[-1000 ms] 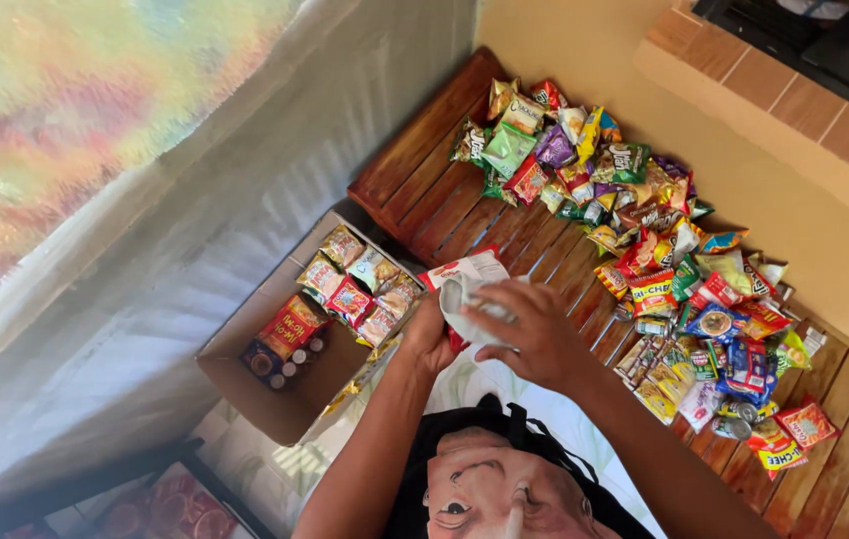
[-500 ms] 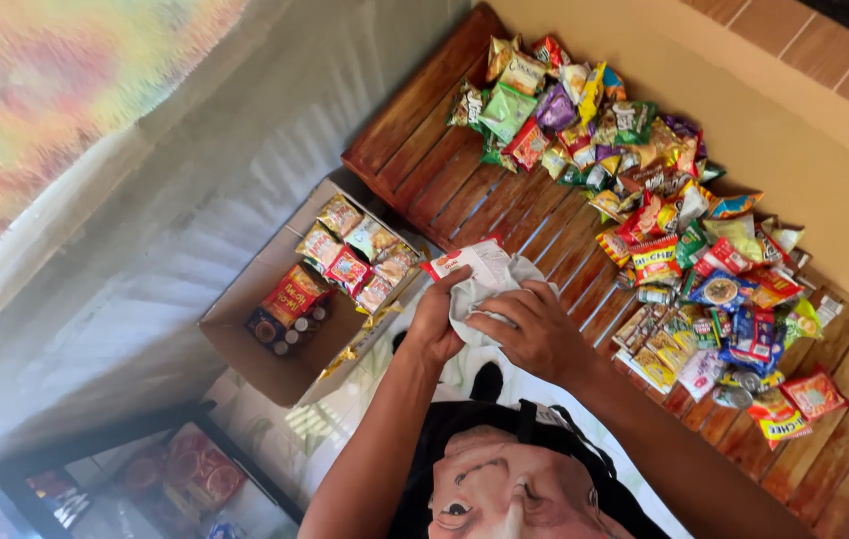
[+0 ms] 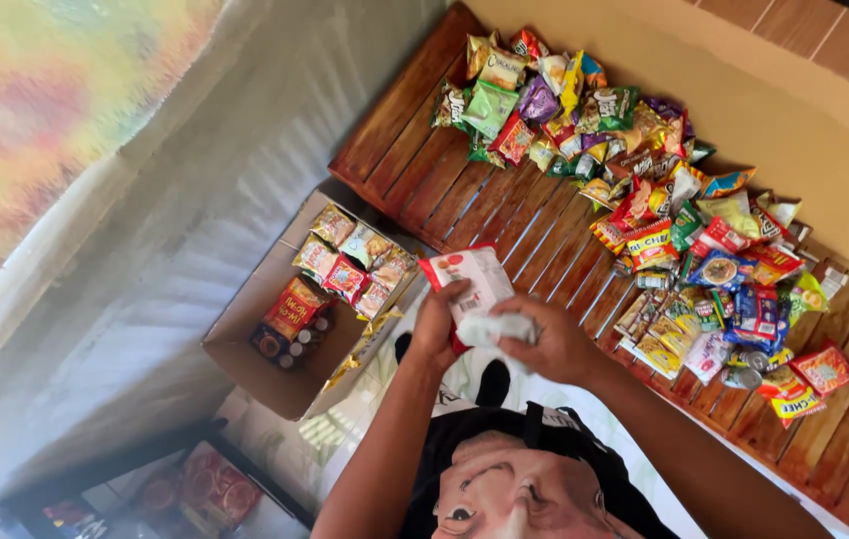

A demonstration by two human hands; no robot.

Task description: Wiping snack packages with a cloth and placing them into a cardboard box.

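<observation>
- My left hand [image 3: 439,324] grips the red-and-white packet [image 3: 469,279] by its near end, fingers curled over its lower edge, closed on it.
- The packet's long axis runs from my hands up toward the far left, its top end poking clear above my knuckles.
- My right hand [image 3: 549,344] is bunched around a white cloth [image 3: 496,329], pressed against the packet's near right side; both hands touch it, the left carrying it.
- The packet hangs over the near edge of the wooden table [image 3: 414,150].
- Cardboard box [image 3: 245,339] of snacks sits just left of my hands; the snack pile [image 3: 644,200] spreads far right.
</observation>
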